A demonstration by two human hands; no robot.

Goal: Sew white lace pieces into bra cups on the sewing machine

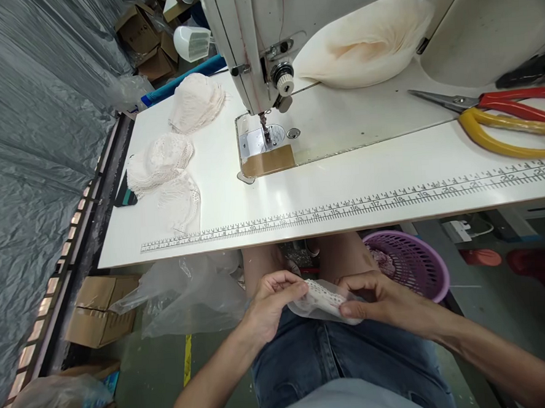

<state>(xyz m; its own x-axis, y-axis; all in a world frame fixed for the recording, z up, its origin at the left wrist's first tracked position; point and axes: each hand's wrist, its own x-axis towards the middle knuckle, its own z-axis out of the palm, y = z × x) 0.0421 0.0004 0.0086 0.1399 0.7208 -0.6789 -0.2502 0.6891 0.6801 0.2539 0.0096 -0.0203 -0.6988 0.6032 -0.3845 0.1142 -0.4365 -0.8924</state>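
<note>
Low in the middle of the frame, over the lap, the left hand (272,305) and right hand (375,299) each pinch an end of the small white lace fabric piece (324,299), seemingly aligning its edges; raising it to the white sewing machine (263,44) at the top would need both grips kept.

**A garment sewing workshop**

From my remote seat, I read this as a sewing workshop. An industrial sewing machine (262,32) stands on a white work table (345,181) with a measuring scale (346,207) printed along its edge. Stacks of lace cups (159,161) and tailor's scissors (501,101) lie on it. A bagged lace piece (324,296) shows below, and cardboard boxes (99,313) sit beside plastic sheeting (29,151).
</note>
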